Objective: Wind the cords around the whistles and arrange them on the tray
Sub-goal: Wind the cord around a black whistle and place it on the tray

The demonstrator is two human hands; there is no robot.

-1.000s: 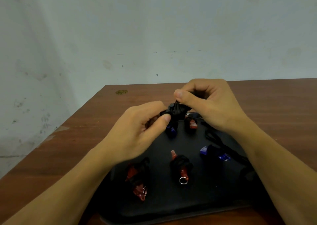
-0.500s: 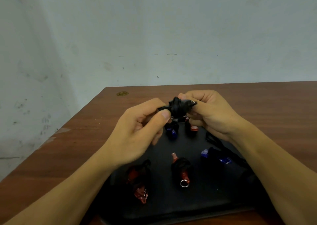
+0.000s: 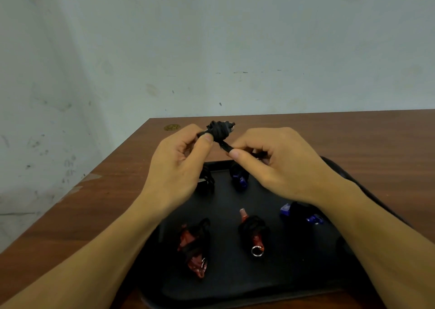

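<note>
My left hand (image 3: 179,165) pinches a black whistle (image 3: 219,129) wrapped in black cord, held above the far edge of the black tray (image 3: 226,285). My right hand (image 3: 277,165) pinches the loose end of that cord (image 3: 227,146) just below the whistle. On the tray lie wound whistles: a red one (image 3: 194,247) at front left, a red one with a metal ring (image 3: 253,233) in the middle, a blue one (image 3: 299,212) at right, a blue one (image 3: 240,179) and a black one (image 3: 207,181) at the back, partly hidden by my hands.
The tray sits on a brown wooden table (image 3: 353,134) against a pale wall. A small gold sticker (image 3: 171,127) marks the table's far left corner. The table's left edge runs diagonally close to my left arm.
Both hands rose and drew apart. The right hand came off the wound bundle and now pulls the cord's loose end down to the right, while the left keeps hold of the whistle.
</note>
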